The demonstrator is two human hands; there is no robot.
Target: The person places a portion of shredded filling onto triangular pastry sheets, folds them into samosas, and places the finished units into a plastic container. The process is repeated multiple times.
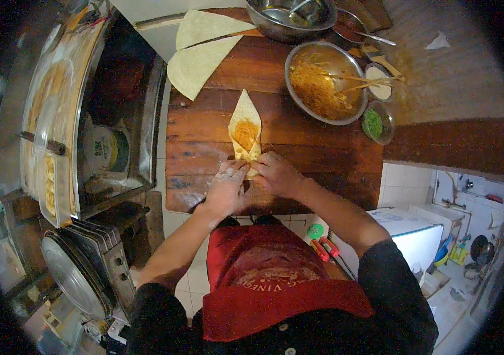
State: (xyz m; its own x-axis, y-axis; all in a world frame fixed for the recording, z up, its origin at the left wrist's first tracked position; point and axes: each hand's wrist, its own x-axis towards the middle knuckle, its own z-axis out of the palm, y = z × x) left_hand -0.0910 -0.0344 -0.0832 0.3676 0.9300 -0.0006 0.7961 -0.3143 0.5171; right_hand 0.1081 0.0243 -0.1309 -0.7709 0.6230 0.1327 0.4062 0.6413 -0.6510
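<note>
A pale flatbread wrap (244,106) lies on the wooden table in front of me, its pointed end facing away. Orange shredded filling (245,132) shows in its middle, and the sides are folded in over the lower part. My left hand (227,186) grips the near end from the left, fingers bent against it. From the right, my right hand (277,176) pinches the same end, its fingertips close to the left ones. My fingers partly hide the near end. Farther back lie two large flatbread wedges (207,56), side by side.
A metal bowl of orange shreds (323,86) with chopsticks stands at the right. Around it are a larger metal bowl (290,23), a small bowl of white stuff (378,83) and a bowl of chopped greens (377,124). A floury board (57,112) is on the left.
</note>
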